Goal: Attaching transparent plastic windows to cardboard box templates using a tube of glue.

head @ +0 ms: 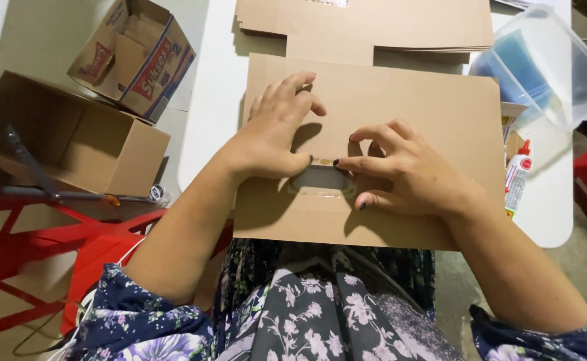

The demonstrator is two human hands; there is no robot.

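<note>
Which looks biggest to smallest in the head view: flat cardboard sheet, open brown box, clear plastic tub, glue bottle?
1. flat cardboard sheet
2. open brown box
3. clear plastic tub, partly cut off by the frame edge, so unsure
4. glue bottle
</note>
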